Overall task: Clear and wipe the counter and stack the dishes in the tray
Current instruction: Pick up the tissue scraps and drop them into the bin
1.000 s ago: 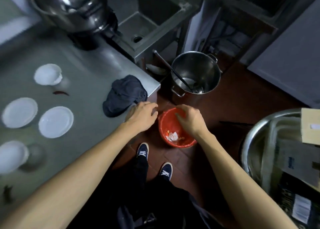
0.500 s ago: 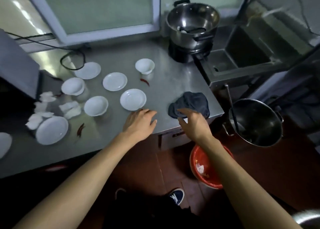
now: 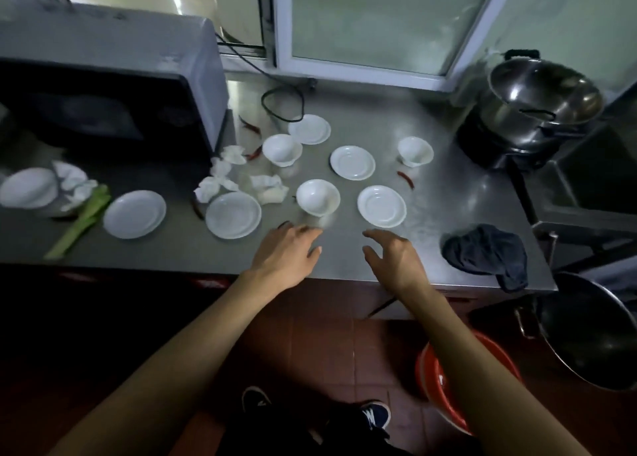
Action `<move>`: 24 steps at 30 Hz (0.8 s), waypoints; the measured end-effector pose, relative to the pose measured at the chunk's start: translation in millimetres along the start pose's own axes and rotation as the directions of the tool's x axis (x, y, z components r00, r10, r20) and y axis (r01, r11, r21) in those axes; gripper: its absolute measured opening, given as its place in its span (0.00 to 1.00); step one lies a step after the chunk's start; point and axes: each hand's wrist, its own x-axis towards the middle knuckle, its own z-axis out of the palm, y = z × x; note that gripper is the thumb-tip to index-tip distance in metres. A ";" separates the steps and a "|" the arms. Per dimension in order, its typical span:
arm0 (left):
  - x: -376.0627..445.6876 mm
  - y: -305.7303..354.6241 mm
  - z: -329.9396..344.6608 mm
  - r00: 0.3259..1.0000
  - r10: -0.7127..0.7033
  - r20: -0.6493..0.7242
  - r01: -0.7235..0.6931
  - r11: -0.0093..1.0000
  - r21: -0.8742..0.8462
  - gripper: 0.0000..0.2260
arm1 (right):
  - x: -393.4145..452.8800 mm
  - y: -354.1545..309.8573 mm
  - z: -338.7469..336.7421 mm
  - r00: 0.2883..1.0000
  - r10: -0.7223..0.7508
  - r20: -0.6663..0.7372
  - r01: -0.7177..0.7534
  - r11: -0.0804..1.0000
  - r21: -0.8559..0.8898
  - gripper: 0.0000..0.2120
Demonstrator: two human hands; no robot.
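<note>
So both of my hands are empty: my left hand and my right hand hover over the front strip of the brushed steel counter, fingers loosely spread and holding nothing, because I judge the next thing to lift is close ahead. Nearest my left fingers is a small white footed bowl; just beside it, nearer my right, lies a white round saucer. More white plates and bowls are scattered apart across the steel, none stacked yet, and I cannot see a tray. Crumpled white paper napkins and thin red chilli peppers lie among them, so clearing still looks unfinished. I take it the dark grey rumpled cloth sits at the right corner for wiping, well apart from the dishes. On the floor below that corner stands a red plastic basin, probably placed there to catch scraps.
</note>
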 end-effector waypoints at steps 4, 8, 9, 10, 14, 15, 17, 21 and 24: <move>-23.0 -56.9 -22.6 0.998 -0.046 -0.031 0.046 0.999 -0.004 0.14 | 11.1 -55.3 34.1 0.998 -0.047 0.044 0.046 0.999 0.011 0.17; -46.1 -103.2 -36.6 0.993 -0.109 -0.054 0.108 0.994 -0.012 0.14 | 18.6 -98.2 58.9 0.993 -0.092 0.075 0.092 0.996 0.002 0.17; -51.1 -112.9 -38.6 0.991 -0.122 -0.062 0.122 0.992 -0.014 0.14 | 21.0 -107.9 62.9 0.991 -0.104 0.086 0.105 0.995 -0.005 0.17; -55.7 -121.9 -39.9 0.988 -0.136 -0.069 0.136 0.991 -0.017 0.14 | 24.2 -116.1 66.9 0.989 -0.116 0.095 0.117 0.993 -0.009 0.17; -69.1 -150.0 -39.7 0.975 -0.206 -0.089 0.201 0.978 -0.063 0.16 | 41.0 -137.6 85.5 0.976 -0.180 0.121 0.181 0.983 0.004 0.15; -70.7 -155.6 -38.9 0.971 -0.223 -0.090 0.217 0.973 -0.076 0.16 | 45.7 -140.4 91.3 0.974 -0.187 0.132 0.188 0.982 0.000 0.16; -70.3 -165.9 -36.8 0.964 -0.252 -0.085 0.245 0.966 -0.089 0.17 | 55.4 -144.0 102.8 0.969 -0.194 0.151 0.198 0.980 -0.012 0.17; -55.1 -183.2 -33.7 0.953 -0.300 -0.052 0.292 0.948 -0.124 0.18 | 78.7 -146.2 122.4 0.961 -0.205 0.188 0.210 0.978 -0.010 0.18; -29.8 -196.3 -29.6 0.952 -0.306 -0.029 0.300 0.945 -0.127 0.17 | 105.1 -140.4 134.1 0.955 -0.212 0.206 0.219 0.976 -0.011 0.19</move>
